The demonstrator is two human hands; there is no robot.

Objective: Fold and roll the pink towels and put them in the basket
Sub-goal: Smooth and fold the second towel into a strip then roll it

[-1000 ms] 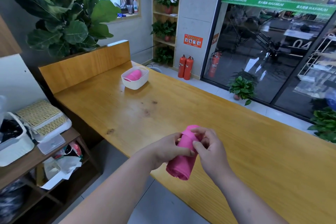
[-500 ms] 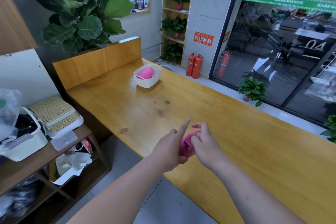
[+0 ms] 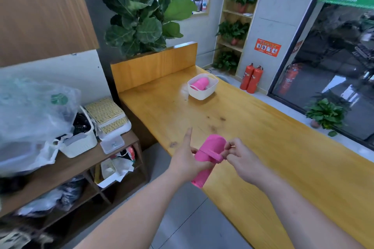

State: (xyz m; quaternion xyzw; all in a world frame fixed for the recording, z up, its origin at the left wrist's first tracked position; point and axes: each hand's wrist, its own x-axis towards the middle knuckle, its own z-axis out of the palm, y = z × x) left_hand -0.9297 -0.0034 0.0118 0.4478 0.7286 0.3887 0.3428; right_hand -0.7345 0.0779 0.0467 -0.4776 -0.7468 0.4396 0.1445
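A rolled pink towel point(image 3: 210, 148) is held upright above the near edge of the wooden table point(image 3: 263, 147). My left hand point(image 3: 187, 159) grips the roll around its middle, with the index finger sticking straight up. My right hand point(image 3: 240, 157) pinches a flap of the towel's edge at the upper right of the roll. At the far end of the table stands a white basket point(image 3: 202, 92) with another rolled pink towel point(image 3: 200, 84) lying inside it.
A low wooden shelf unit point(image 3: 70, 168) on the left carries a white basket, a woven box and a big plastic bag. A large leafy plant point(image 3: 141, 16) rises behind the table's upright end board. Red fire extinguishers point(image 3: 252, 79) and potted plants stand by the glass wall on the right.
The view has swung left and closer. The roll, mostly hidden between my hands half a second ago, now shows upright, with my right hand pinching its edge flap.
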